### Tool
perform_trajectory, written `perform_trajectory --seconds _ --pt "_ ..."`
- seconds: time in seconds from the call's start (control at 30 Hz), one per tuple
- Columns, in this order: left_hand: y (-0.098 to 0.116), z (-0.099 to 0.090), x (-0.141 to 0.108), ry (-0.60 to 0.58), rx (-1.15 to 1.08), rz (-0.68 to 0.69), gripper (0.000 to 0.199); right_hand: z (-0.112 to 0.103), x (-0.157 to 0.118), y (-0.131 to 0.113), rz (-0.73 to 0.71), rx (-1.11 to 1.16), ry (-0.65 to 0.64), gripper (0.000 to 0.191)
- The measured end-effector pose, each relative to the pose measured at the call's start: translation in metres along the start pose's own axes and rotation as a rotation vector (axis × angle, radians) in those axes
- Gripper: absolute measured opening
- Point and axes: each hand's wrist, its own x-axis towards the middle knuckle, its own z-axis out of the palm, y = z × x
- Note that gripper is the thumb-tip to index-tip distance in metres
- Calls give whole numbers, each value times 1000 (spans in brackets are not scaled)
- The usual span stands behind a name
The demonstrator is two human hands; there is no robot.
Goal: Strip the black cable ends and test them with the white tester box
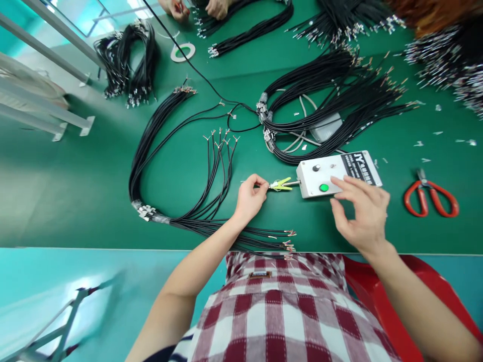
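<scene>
My left hand (251, 197) is closed in a pinch on a cable end, whose tip meets a yellow-green clip (281, 184). The clip joins by a short lead to a white tester box (311, 171) with a black knob, a small switch and a green button (323, 187). My right hand (362, 213) is open over the box's lower right side, fingers apart near the button and the printed label. Left of my hands curves a bundle of black cables (138, 156), bound by clear wrap, with stripped ends fanned out around my left forearm.
Red-handled pliers (421, 197) lie at the right. Wrapped black cable bundles (317, 115) sit behind the box, with more cables at the far right. A tape roll (183, 52) and coiled cables (126, 63) lie at the back left. Another person's hands (217, 7) work across the table.
</scene>
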Motion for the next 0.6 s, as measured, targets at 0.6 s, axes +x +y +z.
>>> perform_trajectory --seconds 0.6 --pt "15 -41 10 146 -80 68 27 13 -28 -13 -26 82 71 27"
